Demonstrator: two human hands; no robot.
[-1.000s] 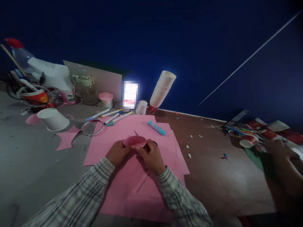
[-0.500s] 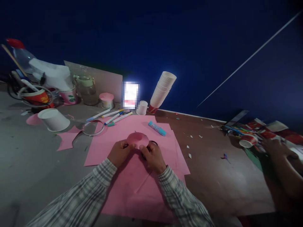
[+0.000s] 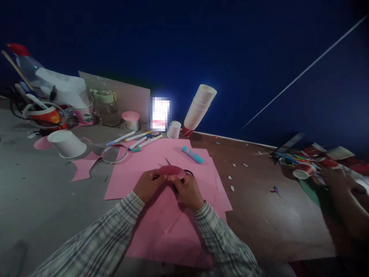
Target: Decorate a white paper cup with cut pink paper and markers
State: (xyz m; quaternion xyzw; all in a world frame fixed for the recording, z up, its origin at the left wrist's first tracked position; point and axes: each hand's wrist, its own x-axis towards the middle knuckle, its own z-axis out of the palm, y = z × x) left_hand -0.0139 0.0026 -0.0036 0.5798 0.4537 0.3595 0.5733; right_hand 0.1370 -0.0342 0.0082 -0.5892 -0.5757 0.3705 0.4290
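Observation:
Between my hands is a round piece of pink paper (image 3: 172, 171), gripped at its near edge and tilted. My left hand (image 3: 149, 185) pinches its left side, with the thumb on top. The right side is pinched by my right hand (image 3: 188, 188), whose thumb almost meets the left one. Beneath them lie scissors (image 3: 168, 162), their blade tips and part of a black handle showing, the rest hidden by the paper and my right hand. Large pink sheets (image 3: 123, 184) spread under both hands. A blue glue stick (image 3: 192, 154) rests on the sheets just beyond my right hand.
Several markers (image 3: 145, 141) and a clear ring (image 3: 114, 154) lie at the back left, by an upturned white cup (image 3: 67, 144) and a pink offcut (image 3: 85, 165). A leaning stack of paper cups (image 3: 198, 109) stands against the wall. At right, another person's hand (image 3: 340, 182) is near cups and pens.
The pink round tipped up to show its face half a second ago and now lies flatter again. Both hands keep hold of it and have shifted slightly right in view.

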